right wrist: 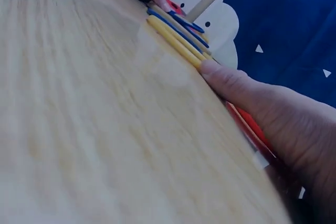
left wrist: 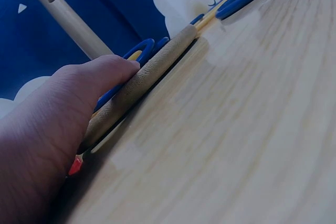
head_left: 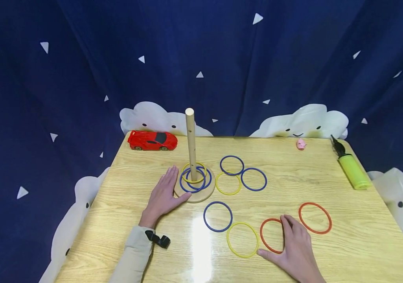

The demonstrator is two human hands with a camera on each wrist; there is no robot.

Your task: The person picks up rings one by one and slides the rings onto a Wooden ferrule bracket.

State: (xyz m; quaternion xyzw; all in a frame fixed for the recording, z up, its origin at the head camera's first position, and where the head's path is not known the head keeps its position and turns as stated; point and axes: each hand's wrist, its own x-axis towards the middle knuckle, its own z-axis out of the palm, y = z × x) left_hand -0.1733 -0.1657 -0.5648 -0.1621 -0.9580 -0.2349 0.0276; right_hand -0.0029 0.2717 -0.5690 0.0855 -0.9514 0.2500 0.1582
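Note:
A wooden ring-toss stand has a round base (head_left: 197, 198) with an upright peg (head_left: 191, 145). Yellow and blue rings lie round the peg's foot. My left hand (head_left: 164, 194) lies against the base's left side, fingers extended, thumb (left wrist: 113, 72) on its front rim. Above the table, my right hand (head_left: 298, 249) spreads thumb and fingers over a red ring (head_left: 265, 244), hiding that ring's right side. Its fingertips are at the ring's far edge, and the thumb tip (right wrist: 212, 69) is beside a yellow ring (head_left: 242, 257). A second red ring (head_left: 315, 232) lies to the right.
A blue ring (head_left: 218, 230) lies in front of the base; two blue rings and a yellow ring (head_left: 228, 194) lie right of it. Toward the back are a red toy car (head_left: 151, 140), a pink pig figure (head_left: 301, 144) and a yellow-green hand pump (head_left: 354, 171). A blue curtain (head_left: 201, 51) hangs behind.

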